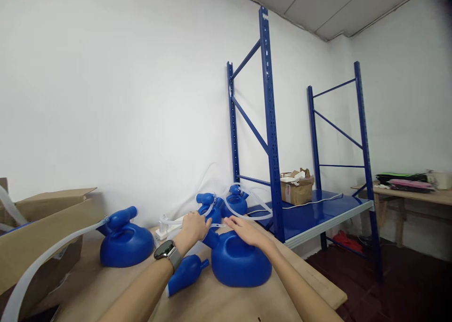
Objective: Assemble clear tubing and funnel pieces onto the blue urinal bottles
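Note:
A blue plastic bottle with a moulded handle (243, 270) stands on the table in front of me, its neck tilted up to the left. My left hand (195, 228), wearing a watch on its wrist, is above that neck with fingers curled; what they hold, if anything, is hidden. Over the bottle's handle, my right hand (245, 230) has its fingers stretched toward the left one. A thin whitish strip (219, 225) shows between the two hands. Beneath my left wrist lies a separate blue spout piece (189, 271) with a narrow tip.
Another blue bottle (127, 244) with a pale hose (45, 261) stands left, beside a cardboard box (45, 237). Two more blue bottles (236, 202) sit behind my hands, near a white power strip (171, 228). A blue metal rack (270, 124) rises at the right, holding a carton (297, 190).

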`<state>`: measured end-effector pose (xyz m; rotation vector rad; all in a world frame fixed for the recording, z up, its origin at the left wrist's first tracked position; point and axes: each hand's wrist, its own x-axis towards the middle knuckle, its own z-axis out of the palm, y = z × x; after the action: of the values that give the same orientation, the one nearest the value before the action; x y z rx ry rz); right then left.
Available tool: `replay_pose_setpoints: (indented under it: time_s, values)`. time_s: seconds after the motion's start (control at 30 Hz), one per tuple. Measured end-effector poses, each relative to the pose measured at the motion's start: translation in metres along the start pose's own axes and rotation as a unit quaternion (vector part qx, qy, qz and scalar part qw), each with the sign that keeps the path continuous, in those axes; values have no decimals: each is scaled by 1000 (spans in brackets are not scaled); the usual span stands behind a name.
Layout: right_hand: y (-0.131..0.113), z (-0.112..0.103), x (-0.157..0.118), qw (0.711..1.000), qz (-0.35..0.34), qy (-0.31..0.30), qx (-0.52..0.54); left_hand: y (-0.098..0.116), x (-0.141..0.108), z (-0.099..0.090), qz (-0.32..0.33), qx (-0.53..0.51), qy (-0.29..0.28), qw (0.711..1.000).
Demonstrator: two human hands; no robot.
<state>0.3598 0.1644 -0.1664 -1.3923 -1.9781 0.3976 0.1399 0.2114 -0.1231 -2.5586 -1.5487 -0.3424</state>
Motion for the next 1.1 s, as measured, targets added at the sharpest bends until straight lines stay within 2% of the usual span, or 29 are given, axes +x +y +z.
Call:
replay_pose_setpoints:
  time_s: [0.1,0.2,0.27,0.4,0.67,0.93,1.1]
  values:
    - [-16,7,15,998,15,-54,13,2,0,-7,36,-5,1,999]
    - [-15,16,22,996,58,-60,-5,3,2,-2,85,-45,-44,994]
    - [-11,20,24,995,74,-64,-4,2,4,4,96,-69,-70,990]
    - [-5,22,27,993,88,-73,10,1,8,13,90,-94,-87,988]
    - [-3,23,30,991,86,-88,50,-1,8,13,97,-125,-81,984]
    - [-2,22,30,990,89,-88,58,-3,13,24,71,-163,-83,981]
    - [-3,21,33,987,102,-103,65,-2,18,30,32,-176,-95,979]
